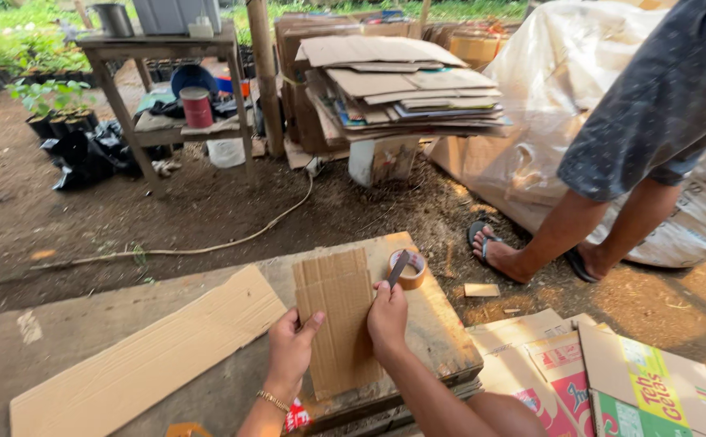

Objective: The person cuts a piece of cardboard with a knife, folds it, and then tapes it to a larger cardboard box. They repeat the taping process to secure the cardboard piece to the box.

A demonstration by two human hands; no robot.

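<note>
Outdoor dirt-floor workshop: stacked cardboard (401,85), potted seedlings (54,113).

I saw a worn wooden tabletop (442,340) set on bare dirt ground (207,202). A ribbed strip of cardboard (338,320) lay upright across its middle, a roll of brown tape (409,268) sat at the far edge just beside it, and a long cardboard sheet (147,360) lay slantwise across the tabletop's left side.

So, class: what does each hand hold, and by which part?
Right hand holds a dark blade by its lower end; left hand pins the corrugated cardboard piece at its left edge.
</note>
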